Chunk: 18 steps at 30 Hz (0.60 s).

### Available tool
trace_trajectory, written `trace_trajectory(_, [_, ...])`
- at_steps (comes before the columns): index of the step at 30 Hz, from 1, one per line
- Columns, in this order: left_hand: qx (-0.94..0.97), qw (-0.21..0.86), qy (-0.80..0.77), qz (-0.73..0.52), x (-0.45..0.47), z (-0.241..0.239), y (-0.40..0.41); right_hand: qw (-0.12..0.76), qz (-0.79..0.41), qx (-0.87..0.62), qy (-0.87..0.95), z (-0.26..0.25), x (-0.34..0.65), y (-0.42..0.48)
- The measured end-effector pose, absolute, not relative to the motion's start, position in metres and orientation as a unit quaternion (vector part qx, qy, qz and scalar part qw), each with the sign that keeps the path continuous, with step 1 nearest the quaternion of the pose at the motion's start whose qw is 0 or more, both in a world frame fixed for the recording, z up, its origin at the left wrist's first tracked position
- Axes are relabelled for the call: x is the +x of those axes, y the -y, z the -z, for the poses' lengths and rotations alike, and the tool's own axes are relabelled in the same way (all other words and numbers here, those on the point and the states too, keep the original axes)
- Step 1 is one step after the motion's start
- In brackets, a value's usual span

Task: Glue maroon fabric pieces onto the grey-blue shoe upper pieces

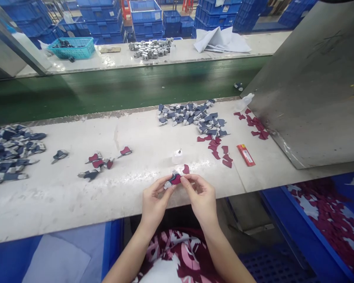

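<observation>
Between my two hands, near the table's front edge, is a small grey and dark-blue part with a maroon piece (176, 180) on its face. My left hand (155, 199) is closed on the part's left end. On the right, my right hand (201, 195) pinches its maroon side between thumb and fingers. Just beyond lies a loose maroon piece (186, 169). A small white bottle (177, 157) with a dark tip stands behind the hands. Farther back is a heap of blue and grey parts (191, 114), with maroon pieces (214, 146) in front of it.
Several parts with maroon faces (96, 161) lie left, beside a large pile of blue-grey parts (10, 151). A red packet (246, 155) lies right, near a slanted metal panel (309, 86). Behind runs a green belt (120, 88). Blue bins (315, 232) stand below the table edge.
</observation>
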<state>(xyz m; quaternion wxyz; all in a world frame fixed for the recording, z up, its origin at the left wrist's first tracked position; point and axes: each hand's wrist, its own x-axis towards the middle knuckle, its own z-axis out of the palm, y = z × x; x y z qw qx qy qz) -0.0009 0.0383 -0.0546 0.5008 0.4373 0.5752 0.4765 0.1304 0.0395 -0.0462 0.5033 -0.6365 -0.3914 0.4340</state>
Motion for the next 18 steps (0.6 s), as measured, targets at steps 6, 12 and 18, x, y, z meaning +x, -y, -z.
trace_trajectory(6, [0.411, 0.519, -0.588, -0.465, -0.0016, 0.0506, -0.037, 0.499, -0.388, -0.664, 0.399, 0.0425, 0.1251, -0.0361])
trace_trajectory(12, [0.368, 0.55, -0.576, -0.48, 0.0008, 0.0473, -0.0384, 0.515, -0.401, -0.663, 0.367, 0.0432, 0.1226, -0.034])
trace_trajectory(18, [0.344, 0.564, -0.572, -0.485, 0.0023, 0.0463, -0.0378, 0.527, -0.363, -0.663, 0.389, 0.0463, 0.1199, -0.0311])
